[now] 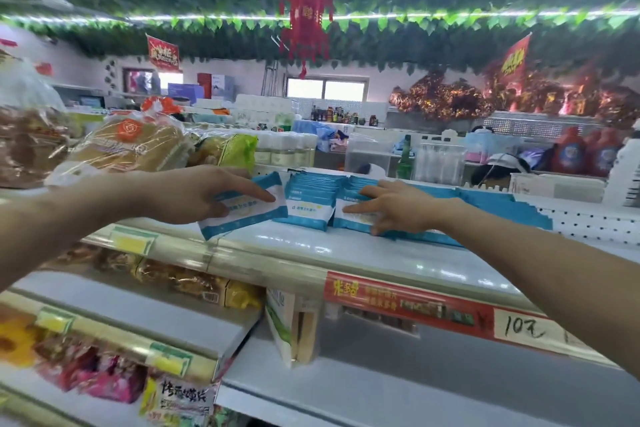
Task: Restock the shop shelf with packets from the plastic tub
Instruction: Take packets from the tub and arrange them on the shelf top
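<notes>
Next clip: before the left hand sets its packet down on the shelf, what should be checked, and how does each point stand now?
1. Grip: the left hand holds the packet: ok.
2. Alignment: the packet is square with the rows: not ok, it is tilted.
3. Steadying: the right hand presses on the right row, fingers straight: ok.
4. The middle row stands in line: ok.
5. Bare shelf in front of the rows: ok.
6. Stock left in the tub: cannot tell, tub not in view.
</notes>
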A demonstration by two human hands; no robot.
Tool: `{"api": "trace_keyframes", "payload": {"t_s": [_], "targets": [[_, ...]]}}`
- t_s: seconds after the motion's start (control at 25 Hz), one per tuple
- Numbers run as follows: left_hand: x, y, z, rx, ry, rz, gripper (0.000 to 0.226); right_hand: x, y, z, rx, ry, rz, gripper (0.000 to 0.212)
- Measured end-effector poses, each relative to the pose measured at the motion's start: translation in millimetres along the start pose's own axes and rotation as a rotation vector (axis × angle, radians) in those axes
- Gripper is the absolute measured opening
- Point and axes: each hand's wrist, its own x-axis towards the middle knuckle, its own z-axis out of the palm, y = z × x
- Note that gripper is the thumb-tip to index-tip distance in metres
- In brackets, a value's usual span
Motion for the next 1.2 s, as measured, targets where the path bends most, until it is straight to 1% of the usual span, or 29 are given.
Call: {"api": "trace_keyframes", "payload": {"t_s": [0.08,0.16,0.4,0.52,0.64,0.8,0.92,1.0,1.08,1.2], "targets": [[4,-1,3,0.008,-0.002,-0.003,0.071,0,8,2,-0.089,0.021,-0.05,0.062],[8,0,9,0.012,0.0,-0.003,0.071,-1,14,5,-0.139,0.03,-0.06,0.061],[32,13,19,-0.011,-0.03,-0.009,0.071,-6,17,6,-0.144,0.035,-0.057,0.064],[54,29,16,-0.006,-0.04,0.031,0.069,-23,26,7,-0.121,0.066,-0.054,0.065],[88,53,12,0.011,-0.036,0.101,0.066,-55,47,7,-0.078,0.112,0.011,0.065],[145,92,17,0.088,-0.038,0.211,0.067,-114,84,17,-0.005,0.189,0.227,0.063],[176,104,21,0.169,-0.035,0.283,0.066,-160,101,27,0.009,0.228,0.317,0.062],[183,94,13,0.171,-0.041,0.252,0.066,-182,110,31,0.015,0.234,0.332,0.062],[179,73,5,0.125,-0.049,0.197,0.067,-196,120,33,0.039,0.251,0.343,0.06],[166,39,6,0.046,-0.121,0.124,0.069,-204,131,44,0.066,0.274,0.346,0.061]]}}
